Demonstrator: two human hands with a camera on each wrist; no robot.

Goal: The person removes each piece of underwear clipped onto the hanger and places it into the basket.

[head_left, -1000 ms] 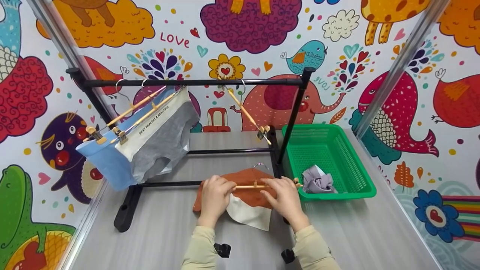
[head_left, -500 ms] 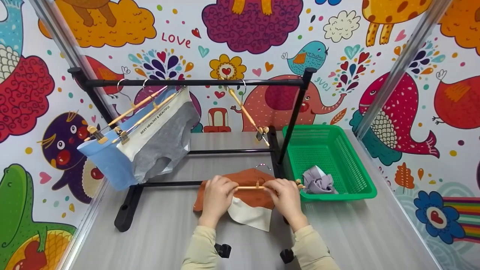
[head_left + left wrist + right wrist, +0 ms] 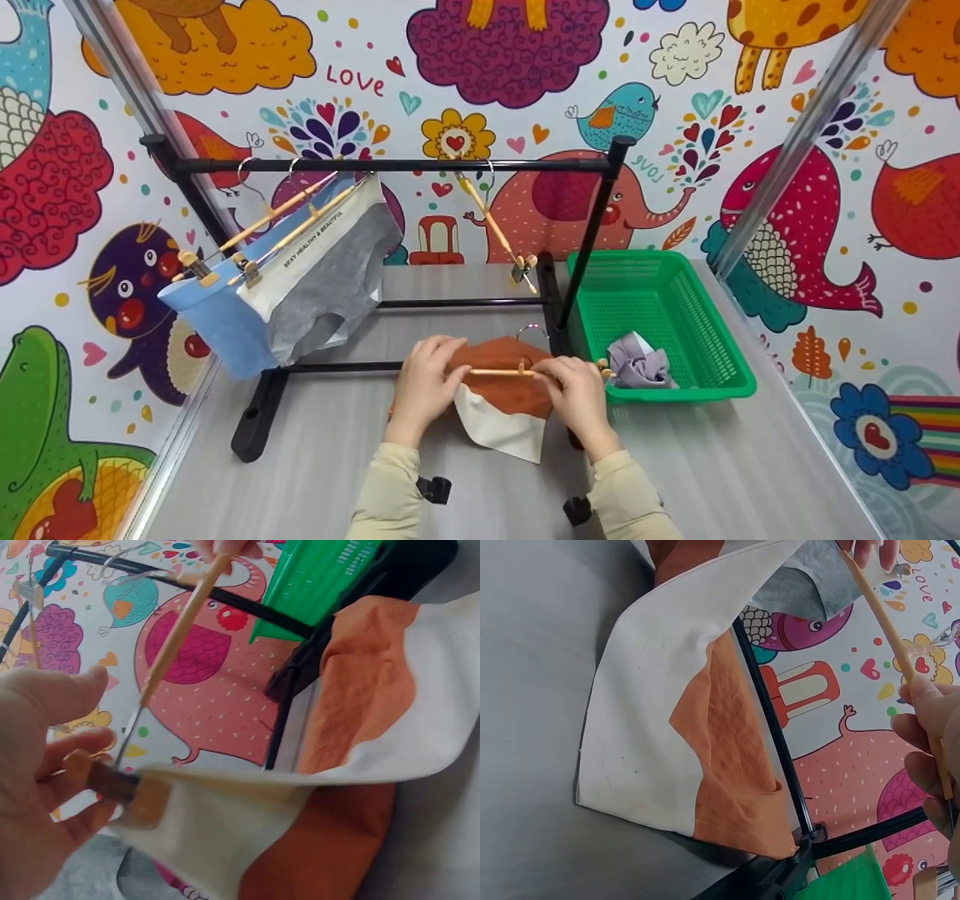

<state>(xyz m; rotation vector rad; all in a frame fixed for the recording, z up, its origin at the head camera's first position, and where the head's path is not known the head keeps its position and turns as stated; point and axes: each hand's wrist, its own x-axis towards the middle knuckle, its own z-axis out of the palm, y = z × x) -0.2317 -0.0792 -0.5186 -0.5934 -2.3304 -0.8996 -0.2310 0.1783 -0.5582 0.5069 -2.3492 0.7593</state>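
A wooden clip hanger (image 3: 499,373) is held level above orange and white underpants (image 3: 514,397). My right hand (image 3: 579,394) grips the hanger bar right of its middle, thumb and fingers curled round it in the right wrist view. At the other end, a wooden clip (image 3: 150,801) bites the white edge of the underpants. My left hand (image 3: 426,386) is beside that clip; in the left wrist view its fingers touch the clip's outer side while the thumb stands apart. The right-hand clip (image 3: 926,885) hangs off the cloth, and that side of the underpants droops loose.
A black rack (image 3: 397,165) stands behind the hands. Blue underpants (image 3: 236,330) and grey underpants (image 3: 330,277) hang at its left, a bare hanger (image 3: 491,221) at its right. The green basket (image 3: 716,337) on the right contains bunched mauve cloth (image 3: 641,362).
My left hand has loosened from the hanger bar and shifted slightly left, its thumb and fingers spreading apart. My right hand keeps its grip on the hanger, almost in the same place.
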